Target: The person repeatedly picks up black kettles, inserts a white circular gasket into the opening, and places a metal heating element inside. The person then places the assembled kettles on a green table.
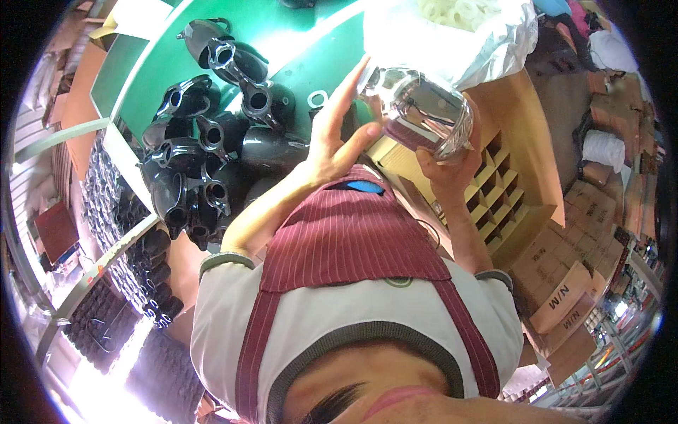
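A shiny, mirror-like silver flask liner (424, 106) is tilted in front of my chest, its narrower end toward my left hand. My right hand (452, 166) is closed around its broad lower end. My left hand (335, 138) is beside the narrower end, fingers stretched and thumb apart; whether its fingertips touch the liner I cannot tell. Several glossy black jug bodies (272, 148) with handles and round openings are grouped to the left on the green table (304, 60). A small pale ring (318, 99) lies near my left hand.
A white plastic bag (505, 42) with pale rings is at the table's far right. Close on my right stands an open cardboard carton with dividers (501, 191). Stacked cardboard boxes (565, 247) are further right. Rows of dark and silvery parts (116, 205) stand at far left.
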The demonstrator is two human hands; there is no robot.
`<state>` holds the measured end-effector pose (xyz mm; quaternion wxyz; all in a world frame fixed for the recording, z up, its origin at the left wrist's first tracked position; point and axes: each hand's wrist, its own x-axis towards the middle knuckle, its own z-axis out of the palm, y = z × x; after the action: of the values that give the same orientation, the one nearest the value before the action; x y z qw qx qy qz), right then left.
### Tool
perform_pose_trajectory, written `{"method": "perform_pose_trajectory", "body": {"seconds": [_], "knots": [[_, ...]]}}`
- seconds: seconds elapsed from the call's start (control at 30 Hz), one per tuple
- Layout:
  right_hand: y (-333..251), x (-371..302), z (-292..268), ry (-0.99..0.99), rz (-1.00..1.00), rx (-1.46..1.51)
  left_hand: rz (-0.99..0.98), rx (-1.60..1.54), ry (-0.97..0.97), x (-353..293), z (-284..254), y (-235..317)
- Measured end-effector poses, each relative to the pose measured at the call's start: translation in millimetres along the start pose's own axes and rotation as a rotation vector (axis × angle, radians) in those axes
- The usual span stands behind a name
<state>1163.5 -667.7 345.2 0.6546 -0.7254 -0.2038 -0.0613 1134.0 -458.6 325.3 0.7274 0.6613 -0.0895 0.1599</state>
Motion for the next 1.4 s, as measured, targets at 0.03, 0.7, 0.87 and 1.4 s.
{"method": "perform_pose_trajectory", "body": {"seconds": [0.03, 0.7, 0.87, 1.4], "knots": [[-0.1, -1.9, -0.6, 0.010, 0.049, 0.014, -0.008, 0.054, -0.025, 0.0, -2.8, -0.1], [30.0, -7.4, -70.4, 0.131, 0.896, 0.911, 0.328, 1.206, -0.801, -27.1, -44.5, -106.9], [32.8, 0.9, -69.2, 0.170, 0.937, 0.866, -0.441, 0.296, 0.161, 8.8, -118.4, 14.1], [63.1, -20.0, -27.3, -0.180, 0.816, 1.130, 0.066, -0.088, -0.110, 22.9, -7.8, 50.5]]}}
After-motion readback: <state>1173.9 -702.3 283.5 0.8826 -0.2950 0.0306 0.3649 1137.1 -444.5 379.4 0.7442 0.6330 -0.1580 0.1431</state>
